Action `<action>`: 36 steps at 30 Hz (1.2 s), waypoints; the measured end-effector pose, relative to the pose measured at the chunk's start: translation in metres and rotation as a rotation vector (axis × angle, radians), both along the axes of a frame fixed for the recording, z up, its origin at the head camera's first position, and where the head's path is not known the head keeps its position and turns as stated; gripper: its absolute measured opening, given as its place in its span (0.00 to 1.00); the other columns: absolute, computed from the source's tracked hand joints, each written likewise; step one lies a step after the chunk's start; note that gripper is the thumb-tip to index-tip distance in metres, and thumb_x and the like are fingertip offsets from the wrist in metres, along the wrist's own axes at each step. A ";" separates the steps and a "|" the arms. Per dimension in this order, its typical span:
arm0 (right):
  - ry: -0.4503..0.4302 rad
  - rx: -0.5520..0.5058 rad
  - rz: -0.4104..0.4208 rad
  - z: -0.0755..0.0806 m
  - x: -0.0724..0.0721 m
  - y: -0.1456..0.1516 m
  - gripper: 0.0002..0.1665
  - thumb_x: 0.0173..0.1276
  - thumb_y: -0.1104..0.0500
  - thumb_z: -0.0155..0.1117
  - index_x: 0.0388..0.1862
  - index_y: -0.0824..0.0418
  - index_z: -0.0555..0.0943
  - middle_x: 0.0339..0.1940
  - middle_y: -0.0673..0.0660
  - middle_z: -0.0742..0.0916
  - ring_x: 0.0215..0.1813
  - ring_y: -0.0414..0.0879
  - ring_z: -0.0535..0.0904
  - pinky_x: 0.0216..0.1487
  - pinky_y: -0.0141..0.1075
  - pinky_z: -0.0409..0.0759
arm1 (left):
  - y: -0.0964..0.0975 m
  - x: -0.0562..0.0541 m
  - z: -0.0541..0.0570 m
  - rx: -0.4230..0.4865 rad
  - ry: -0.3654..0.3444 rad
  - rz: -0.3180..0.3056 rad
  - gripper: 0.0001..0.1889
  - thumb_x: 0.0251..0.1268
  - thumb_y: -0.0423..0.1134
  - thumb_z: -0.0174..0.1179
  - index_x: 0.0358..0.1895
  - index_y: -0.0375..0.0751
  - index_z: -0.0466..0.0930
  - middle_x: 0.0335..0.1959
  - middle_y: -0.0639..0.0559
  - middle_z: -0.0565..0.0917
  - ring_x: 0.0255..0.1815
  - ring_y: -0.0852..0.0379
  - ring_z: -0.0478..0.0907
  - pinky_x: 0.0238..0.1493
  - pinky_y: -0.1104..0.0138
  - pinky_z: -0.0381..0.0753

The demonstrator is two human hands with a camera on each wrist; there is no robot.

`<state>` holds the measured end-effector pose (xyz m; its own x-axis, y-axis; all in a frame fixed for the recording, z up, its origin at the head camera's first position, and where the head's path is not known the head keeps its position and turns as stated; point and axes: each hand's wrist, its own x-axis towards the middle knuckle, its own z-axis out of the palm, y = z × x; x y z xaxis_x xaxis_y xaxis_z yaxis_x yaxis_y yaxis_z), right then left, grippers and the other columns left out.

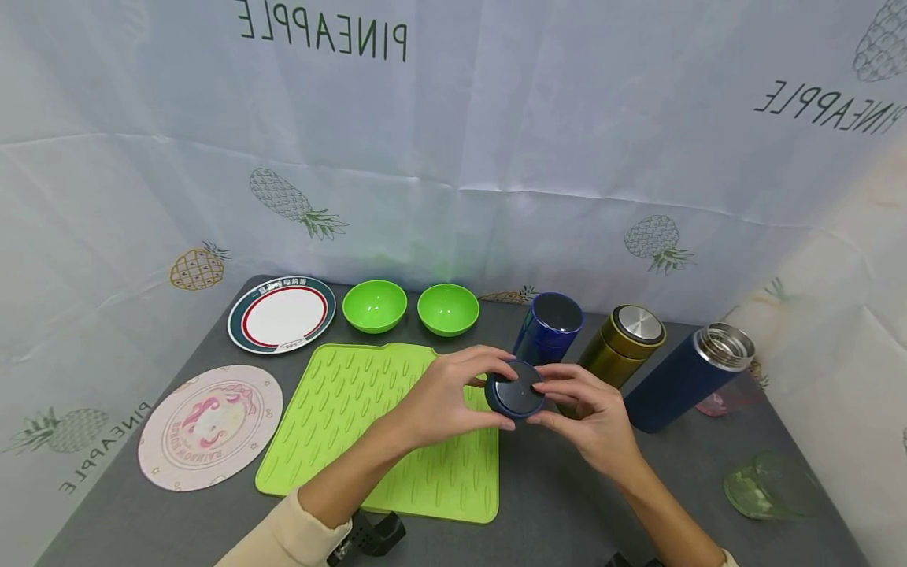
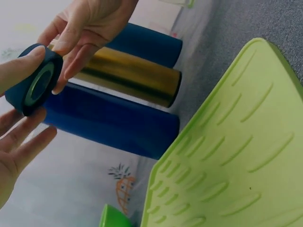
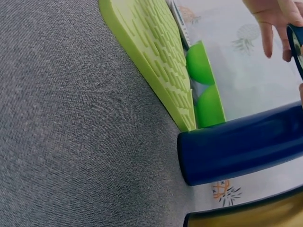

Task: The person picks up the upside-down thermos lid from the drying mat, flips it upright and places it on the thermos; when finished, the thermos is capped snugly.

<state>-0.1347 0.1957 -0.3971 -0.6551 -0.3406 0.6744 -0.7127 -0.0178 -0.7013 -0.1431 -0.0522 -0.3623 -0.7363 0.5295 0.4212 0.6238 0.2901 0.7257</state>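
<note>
Both hands hold a round dark-blue bottle lid (image 1: 516, 389) above the table, near the right edge of the green mat. My left hand (image 1: 453, 396) pinches it from the left between thumb and fingers; my right hand (image 1: 588, 405) grips the opposite side. In the left wrist view the lid's (image 2: 40, 85) ringed underside shows. Nearest on the right stands a navy thermos (image 1: 680, 378) with its steel mouth uncovered. A gold thermos (image 1: 622, 342) with a silver-topped cap and a shiny blue bottle (image 1: 547, 331) stand just behind the hands.
Under the left forearm lies a green ridged mat (image 1: 333, 402). Two green bowls (image 1: 375, 306) stand behind it. On the left are a white plate with a dark rim (image 1: 283, 315) and a pink round mat (image 1: 212, 429). A clear glass (image 1: 761, 488) sits at the right.
</note>
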 end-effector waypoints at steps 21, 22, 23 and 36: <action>0.113 0.087 -0.056 0.044 0.013 0.048 0.28 0.50 0.80 0.75 0.53 0.76 0.84 0.60 0.62 0.86 0.62 0.42 0.84 0.61 0.26 0.81 | -0.007 0.000 0.006 -0.116 0.202 0.118 0.24 0.44 0.48 0.80 0.44 0.52 0.78 0.53 0.60 0.81 0.48 0.64 0.81 0.44 0.68 0.82; 0.131 0.071 -0.076 0.050 0.016 0.054 0.26 0.51 0.78 0.76 0.51 0.77 0.83 0.60 0.61 0.86 0.62 0.43 0.84 0.61 0.26 0.81 | -0.007 -0.001 0.006 -0.114 0.202 0.115 0.24 0.44 0.48 0.80 0.44 0.51 0.78 0.53 0.60 0.81 0.49 0.63 0.81 0.45 0.67 0.82; 0.147 0.044 -0.088 0.055 0.018 0.059 0.24 0.52 0.76 0.77 0.50 0.79 0.83 0.59 0.62 0.86 0.62 0.44 0.84 0.61 0.25 0.81 | -0.008 -0.001 0.006 -0.112 0.200 0.113 0.24 0.44 0.47 0.80 0.44 0.51 0.78 0.53 0.60 0.81 0.49 0.63 0.81 0.46 0.67 0.83; 0.111 -0.186 -0.518 0.059 0.021 0.137 0.44 0.47 0.77 0.79 0.65 0.84 0.71 0.68 0.61 0.78 0.72 0.49 0.73 0.68 0.26 0.75 | -0.010 -0.002 0.004 -0.105 0.190 0.087 0.24 0.45 0.44 0.80 0.43 0.50 0.76 0.52 0.59 0.79 0.53 0.62 0.80 0.51 0.69 0.81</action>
<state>-0.1140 0.3322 -0.3380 -0.6267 0.1383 0.7669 -0.7305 0.2383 -0.6400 -0.1450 -0.0626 -0.3580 -0.6936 0.5158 0.5028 0.7159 0.4165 0.5603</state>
